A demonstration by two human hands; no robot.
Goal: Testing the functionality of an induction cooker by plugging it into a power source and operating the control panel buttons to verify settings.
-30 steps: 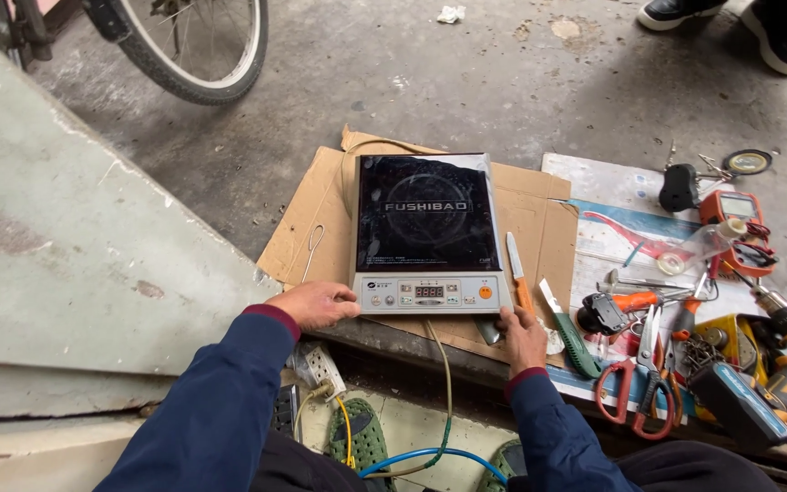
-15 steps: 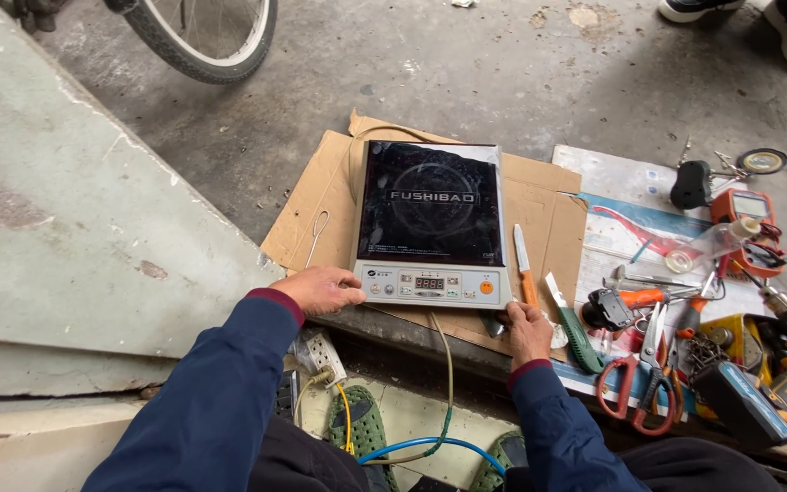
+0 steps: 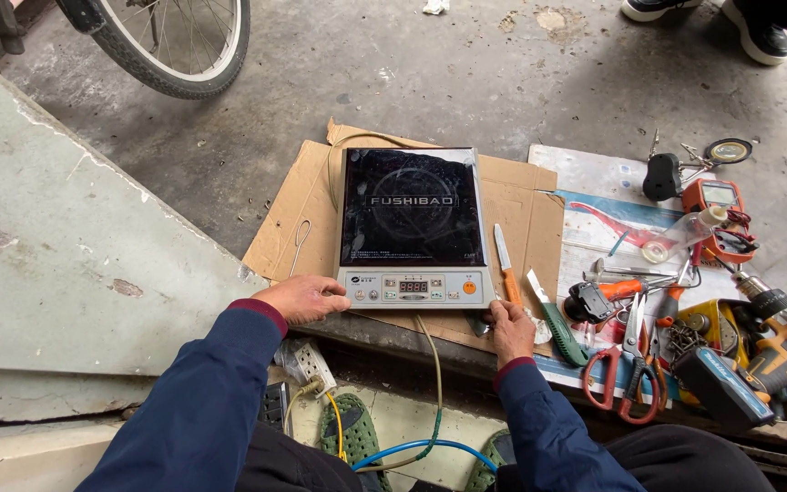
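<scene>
A flat induction cooker (image 3: 412, 223) with a black glass top and a silver control strip lies on brown cardboard (image 3: 307, 210). My left hand (image 3: 304, 297) rests at the cooker's front left corner, fingertips touching the control strip. At the front right corner my right hand (image 3: 510, 330) grips the cooker's edge. A yellowish cable (image 3: 436, 364) runs from the front edge down toward my lap.
An orange-handled knife (image 3: 506, 269) and a green utility knife (image 3: 553, 319) lie right of the cooker. Further right are red scissors (image 3: 630, 364), a red multimeter (image 3: 720, 196), a cordless drill (image 3: 781, 328) and small tools. A bicycle wheel (image 3: 175, 46) stands far left; a white power strip (image 3: 310, 364) lies below.
The view has shifted slightly, with the cooker sitting a little lower in frame. Both hands stay at the cooker's front corners.
</scene>
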